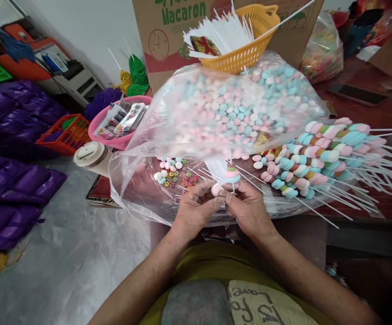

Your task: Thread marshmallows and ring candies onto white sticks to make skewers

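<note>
Near the table's front edge my two hands meet. My left hand (198, 205) is closed on a pale pink marshmallow (217, 189), pinched between thumb and fingers. Beside it, my right hand (250, 207) grips a thin white stick (234, 194), and its thumb reaches to the pink marshmallow. Threaded on that stick above my fingers are a blue marshmallow (232, 179), a pink one and small ring-shaped pieces in green and brown. Loose coloured rings (171, 177) and a few marshmallows (170, 163) lie on clear plastic left of my hands.
A big clear bag of marshmallows (230, 113) fills the table's middle. Finished-looking marshmallow skewers (318, 158) are piled at right. Behind stand a yellow basket (250, 56) of white sticks and a cardboard box (162, 54). A lidded cup (92, 158) and pink basket (119, 142) are left.
</note>
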`<state>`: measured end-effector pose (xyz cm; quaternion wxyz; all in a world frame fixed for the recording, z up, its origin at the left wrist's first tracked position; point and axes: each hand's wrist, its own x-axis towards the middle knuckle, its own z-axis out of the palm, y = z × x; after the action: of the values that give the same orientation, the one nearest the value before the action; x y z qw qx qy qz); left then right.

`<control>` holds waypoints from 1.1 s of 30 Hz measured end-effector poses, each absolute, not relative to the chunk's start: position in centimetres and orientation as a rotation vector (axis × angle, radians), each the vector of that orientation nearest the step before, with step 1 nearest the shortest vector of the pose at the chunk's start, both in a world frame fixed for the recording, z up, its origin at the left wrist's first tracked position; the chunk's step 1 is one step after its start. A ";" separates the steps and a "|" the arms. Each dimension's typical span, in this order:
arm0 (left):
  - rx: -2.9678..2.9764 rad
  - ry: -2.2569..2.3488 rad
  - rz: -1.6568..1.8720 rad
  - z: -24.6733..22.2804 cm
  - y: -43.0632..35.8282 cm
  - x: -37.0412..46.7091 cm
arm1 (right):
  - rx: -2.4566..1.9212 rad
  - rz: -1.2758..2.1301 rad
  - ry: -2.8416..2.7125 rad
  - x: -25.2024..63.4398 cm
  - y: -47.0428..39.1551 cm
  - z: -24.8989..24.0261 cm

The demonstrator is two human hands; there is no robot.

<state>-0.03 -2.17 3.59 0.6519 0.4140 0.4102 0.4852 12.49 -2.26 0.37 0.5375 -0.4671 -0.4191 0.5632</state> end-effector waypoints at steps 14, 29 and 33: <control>1.041 1.224 1.247 2.8 -1.3 -1.9 | -1.593 0.609 -2.136 16.3 -6.5 3.7; 1.464 1.479 1.214 2.3 -2.6 -1.8 | -1.823 0.150 -2.361 14.8 -6.5 4.3; 1.531 1.497 1.271 1.9 -3.1 -1.2 | -1.833 0.049 -2.407 14.2 -7.0 4.0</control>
<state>-1.18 -3.11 1.89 0.3201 0.5826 0.5695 0.4834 14.24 -6.97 3.99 0.0577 -0.6048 -0.7941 0.0163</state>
